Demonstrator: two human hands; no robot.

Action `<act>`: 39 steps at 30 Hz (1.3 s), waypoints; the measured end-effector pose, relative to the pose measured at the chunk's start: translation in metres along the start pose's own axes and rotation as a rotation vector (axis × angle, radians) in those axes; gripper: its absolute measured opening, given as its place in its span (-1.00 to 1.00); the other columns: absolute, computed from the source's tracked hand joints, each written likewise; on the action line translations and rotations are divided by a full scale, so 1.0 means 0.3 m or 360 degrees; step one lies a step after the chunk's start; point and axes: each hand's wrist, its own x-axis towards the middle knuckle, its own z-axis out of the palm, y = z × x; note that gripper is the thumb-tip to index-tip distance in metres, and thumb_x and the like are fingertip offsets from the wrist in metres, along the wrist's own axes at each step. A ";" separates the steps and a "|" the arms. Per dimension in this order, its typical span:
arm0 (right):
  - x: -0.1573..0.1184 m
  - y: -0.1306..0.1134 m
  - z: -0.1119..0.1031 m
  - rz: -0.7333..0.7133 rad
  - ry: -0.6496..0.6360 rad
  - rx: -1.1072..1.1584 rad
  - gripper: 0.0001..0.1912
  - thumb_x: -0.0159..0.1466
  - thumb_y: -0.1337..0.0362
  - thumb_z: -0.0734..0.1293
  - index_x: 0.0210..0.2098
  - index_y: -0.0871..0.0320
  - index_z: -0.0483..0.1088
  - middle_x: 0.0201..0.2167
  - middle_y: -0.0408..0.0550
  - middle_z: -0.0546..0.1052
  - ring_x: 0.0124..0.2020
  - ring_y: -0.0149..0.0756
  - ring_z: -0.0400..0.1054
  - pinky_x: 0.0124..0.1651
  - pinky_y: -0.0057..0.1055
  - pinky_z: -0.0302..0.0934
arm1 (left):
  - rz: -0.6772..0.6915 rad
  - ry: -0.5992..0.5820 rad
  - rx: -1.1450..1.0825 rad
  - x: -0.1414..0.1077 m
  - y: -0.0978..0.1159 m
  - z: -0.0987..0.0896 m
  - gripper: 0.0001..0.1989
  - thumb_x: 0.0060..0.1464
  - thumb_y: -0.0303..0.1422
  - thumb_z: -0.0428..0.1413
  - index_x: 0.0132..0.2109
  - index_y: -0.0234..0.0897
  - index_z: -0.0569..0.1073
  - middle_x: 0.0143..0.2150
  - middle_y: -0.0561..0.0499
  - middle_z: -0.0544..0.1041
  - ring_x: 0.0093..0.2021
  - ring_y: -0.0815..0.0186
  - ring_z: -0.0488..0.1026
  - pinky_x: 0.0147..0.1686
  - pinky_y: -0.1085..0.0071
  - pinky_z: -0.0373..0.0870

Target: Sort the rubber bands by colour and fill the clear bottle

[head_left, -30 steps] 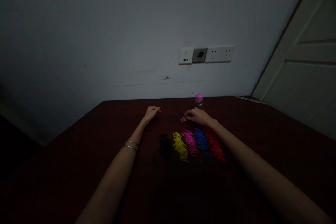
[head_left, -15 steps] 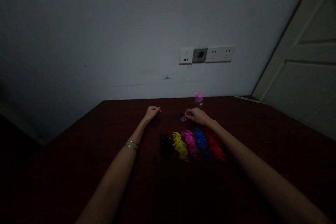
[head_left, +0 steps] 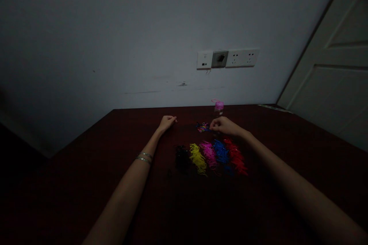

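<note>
My right hand (head_left: 222,126) is pinched at the right edge of a small mixed-colour pile of rubber bands (head_left: 202,127). Anything between its fingertips is too small and dark to make out. To the left, my left hand (head_left: 167,122) rests on the table, its fingers curled into a loose fist that seems to hold nothing. Nearer to me lie sorted heaps of thin rubber bands in a row: black (head_left: 182,157), yellow (head_left: 198,159), pink (head_left: 209,155), blue (head_left: 221,151) and red (head_left: 236,157).
A small clear bottle with a pink lid (head_left: 219,105) stands behind my right hand. The dark red-brown table (head_left: 138,122) meets a pale wall (head_left: 143,46) with sockets (head_left: 241,58). At the right is a panelled door (head_left: 330,72).
My right hand has moved a little to the right, off the mixed pile, uncovering more of it and of the red heap. My left hand stays put.
</note>
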 end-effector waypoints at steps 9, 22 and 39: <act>-0.060 0.032 -0.033 0.0082 -0.0266 -0.0010 -0.79 -0.04 0.30 0.24 -0.48 0.27 0.46 -0.68 -0.13 0.37 -0.66 -0.48 0.13 -0.59 -0.50 -0.01 | 0.0116 -0.0020 0.0332 -0.012 0.027 0.013 -0.65 -0.06 -0.21 -0.01 -0.51 -0.41 0.50 -0.72 0.09 0.27 -0.63 0.46 0.14 -0.56 0.51 0.04; -0.078 0.085 -0.054 0.0141 -0.0309 0.0096 -0.75 -0.03 0.28 0.25 -0.42 0.26 0.50 -0.64 -0.09 0.43 -0.62 -0.43 0.21 -0.55 -0.49 0.06 | 0.0439 -0.0380 0.0310 -0.074 0.158 0.196 -0.75 -0.09 -0.32 0.07 -0.34 -0.42 0.54 -0.45 -0.02 0.50 -0.43 0.39 0.34 -0.42 0.51 0.21; -0.126 0.315 -0.072 0.0512 0.0312 0.0366 -0.63 -0.01 0.09 0.30 -0.35 0.28 0.47 -0.66 -0.13 0.37 -0.64 -0.47 0.17 -0.60 -0.52 0.00 | 0.0644 -0.0504 0.0704 -0.091 0.145 0.245 -0.74 -0.10 -0.36 0.08 -0.22 -0.30 0.54 -0.35 -0.02 0.50 -0.38 0.37 0.37 -0.38 0.51 0.24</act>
